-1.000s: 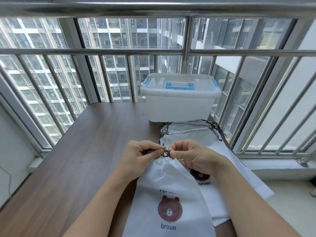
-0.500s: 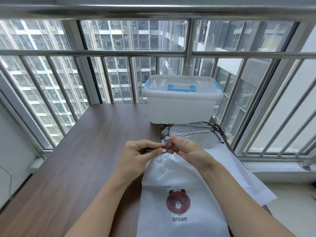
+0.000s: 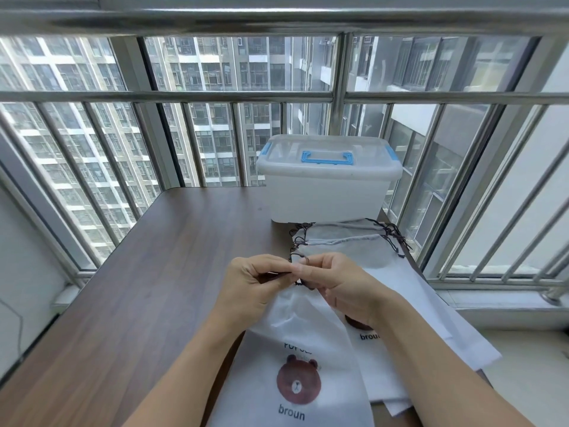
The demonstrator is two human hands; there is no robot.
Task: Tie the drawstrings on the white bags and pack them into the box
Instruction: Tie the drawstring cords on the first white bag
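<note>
A white bag printed with a brown bear lies in front of me, its mouth gathered tight. My left hand and my right hand meet at that mouth, each pinching the dark brown drawstring, which forms a small loop above my fingertips. Under it lies a stack of more white bags with dark cords bunched at their far ends. The translucent box with blue handle and blue latches stands behind them, lid on.
The brown wooden table stretches to the left of the bags. A steel railing and window run along the far and right sides, close behind the box. The bag stack overhangs the table's right edge.
My hands have stayed at the bag's mouth, working the cord; the right hand shifted slightly and a small loop now stands above the fingertips. The view has tilted a little.
</note>
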